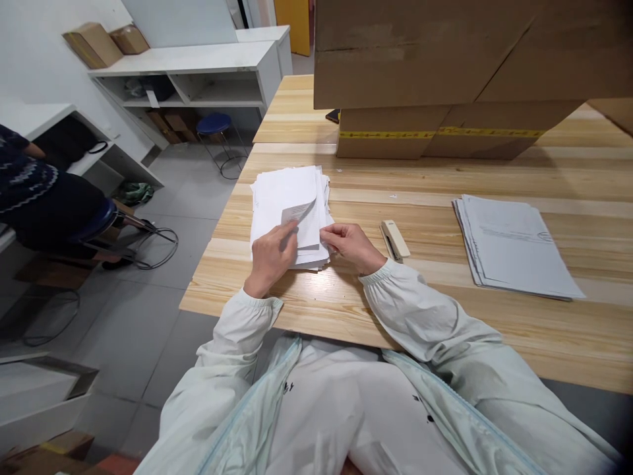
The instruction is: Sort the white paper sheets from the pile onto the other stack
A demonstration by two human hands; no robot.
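Note:
A stack of white paper [281, 191] lies with uneven edges near the table's left side. Its top sheet [299, 211] is curled up at the lower left corner, showing print on the underside. My left hand [273, 256] has its fingers closed on that lifted corner. At the stack's lower right edge, my right hand [353, 244] pinches the paper between thumb and forefinger; how many sheets it grips is hidden. A cream stapler [394, 239] rests on the table just right of my right hand.
A second paper stack [519, 244] sits farther right on the wooden table [395, 175]. Large cardboard boxes [420, 59] stand at the back. A dark flat object [333, 116] pokes out beside them. Left of the table, a person [44, 198] sits on a stool near white shelving [192, 59].

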